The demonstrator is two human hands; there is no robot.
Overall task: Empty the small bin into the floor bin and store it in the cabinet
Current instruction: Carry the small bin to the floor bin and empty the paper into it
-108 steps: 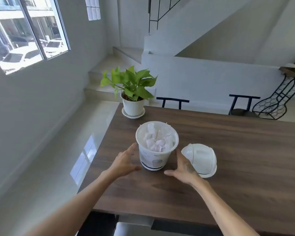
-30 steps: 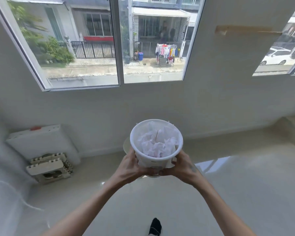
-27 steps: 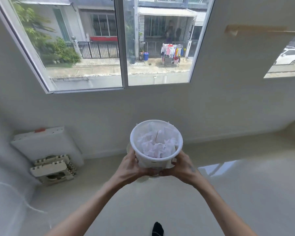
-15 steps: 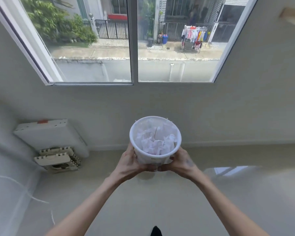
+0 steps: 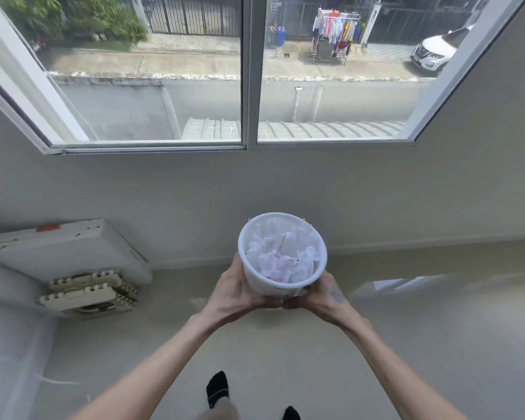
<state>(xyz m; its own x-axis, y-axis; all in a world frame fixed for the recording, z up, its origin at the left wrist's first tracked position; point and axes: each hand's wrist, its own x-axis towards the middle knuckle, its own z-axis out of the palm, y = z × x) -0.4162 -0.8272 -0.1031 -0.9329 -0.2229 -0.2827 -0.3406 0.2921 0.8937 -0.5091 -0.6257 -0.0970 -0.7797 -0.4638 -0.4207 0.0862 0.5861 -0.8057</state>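
Note:
The small white bin [image 5: 256, 281] is upright in front of me, held above the floor and filled with crumpled white paper [image 5: 281, 257]. My left hand [image 5: 234, 294] grips its left side and bottom. My right hand [image 5: 322, 295] grips its right side and bottom. The fingertips of both hands nearly meet under the bin. No floor bin and no cabinet are in view.
A white wall with a large window [image 5: 246, 71] is straight ahead. A flat white box [image 5: 64, 247] leans against the wall at the left, with a pale ridged object [image 5: 85, 294] on the floor beside it. My black-socked feet [image 5: 217, 388] stand on the glossy cream floor [image 5: 437, 344].
I lifted the bin off the wooden table and turned away from it. In the last second the view has swung further and the window wall has come closer; the bin stays upright in both hands.

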